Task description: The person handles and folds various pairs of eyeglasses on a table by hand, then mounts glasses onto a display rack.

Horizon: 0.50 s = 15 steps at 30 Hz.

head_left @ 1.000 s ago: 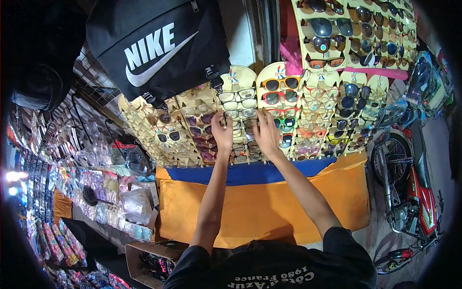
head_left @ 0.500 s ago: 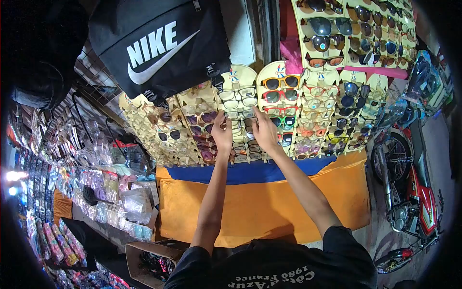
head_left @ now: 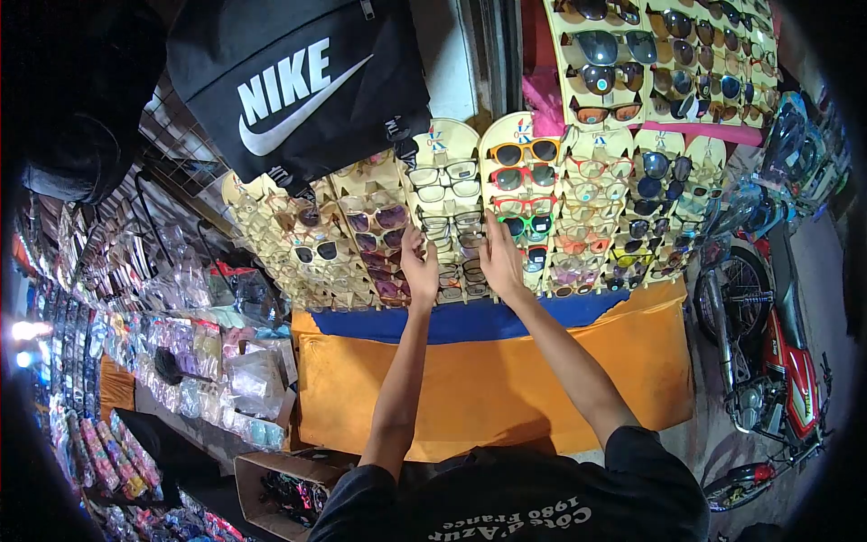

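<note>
Both my arms reach forward to a cream display board [head_left: 442, 135] that carries rows of eyeglasses. My left hand [head_left: 421, 271] is at the left edge of this column, its fingers apart and nothing visible in them. Opposite it, my right hand [head_left: 501, 257] points its straight fingers up along the column's right edge, open as well. Between the hands sits a pair of clear-lens eyeglasses [head_left: 452, 223] in its row. Green-framed sunglasses [head_left: 526, 226] lie just right of my right fingertips. Purple-lens sunglasses [head_left: 379, 219] are up and left of my left hand.
A black Nike bag [head_left: 302, 90] hangs over the upper left. Orange cloth [head_left: 497, 388] covers the stand's front. More sunglasses [head_left: 603, 79] are racked at upper right. A red motorcycle [head_left: 790, 361] stands at right. Plastic-wrapped goods [head_left: 257, 384] and a cardboard box [head_left: 253, 492] are at left.
My hands have drawn slightly down and back from the glasses in the middle column. My right fingers have straightened, and my left fingers have opened from a more curled shape.
</note>
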Tool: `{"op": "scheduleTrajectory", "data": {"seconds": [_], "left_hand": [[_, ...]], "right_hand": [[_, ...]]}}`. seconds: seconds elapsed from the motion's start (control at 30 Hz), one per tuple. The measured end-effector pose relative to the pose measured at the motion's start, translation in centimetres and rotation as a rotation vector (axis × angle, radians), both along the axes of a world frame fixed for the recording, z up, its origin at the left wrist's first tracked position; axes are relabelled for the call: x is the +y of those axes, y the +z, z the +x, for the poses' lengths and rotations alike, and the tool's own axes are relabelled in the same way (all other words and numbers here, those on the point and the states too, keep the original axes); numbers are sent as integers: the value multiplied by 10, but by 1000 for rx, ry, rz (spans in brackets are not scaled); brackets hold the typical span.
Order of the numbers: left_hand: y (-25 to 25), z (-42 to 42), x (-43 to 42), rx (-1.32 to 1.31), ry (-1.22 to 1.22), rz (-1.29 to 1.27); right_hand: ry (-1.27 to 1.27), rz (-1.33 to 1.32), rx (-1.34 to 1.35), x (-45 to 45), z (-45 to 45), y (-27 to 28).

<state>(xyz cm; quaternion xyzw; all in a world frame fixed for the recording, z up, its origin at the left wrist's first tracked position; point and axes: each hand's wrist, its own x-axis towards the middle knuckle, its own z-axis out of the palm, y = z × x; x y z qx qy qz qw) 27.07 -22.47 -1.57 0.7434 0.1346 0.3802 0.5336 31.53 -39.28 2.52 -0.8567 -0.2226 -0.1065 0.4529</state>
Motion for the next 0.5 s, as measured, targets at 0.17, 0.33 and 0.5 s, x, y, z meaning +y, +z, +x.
{"op": "scheduleTrajectory", "data": {"seconds": [0.17,0.33,0.5], "left_hand": [[-16,-1,1,15,44,-96],[-7,5,5,98,76,-21],[-13,21,17,160,88,37]], "right_hand": [[-8,25,38,-1,6,-24],[-12,5,-11,6,16,-35],[-34,117,63,12,22,-32]]}}
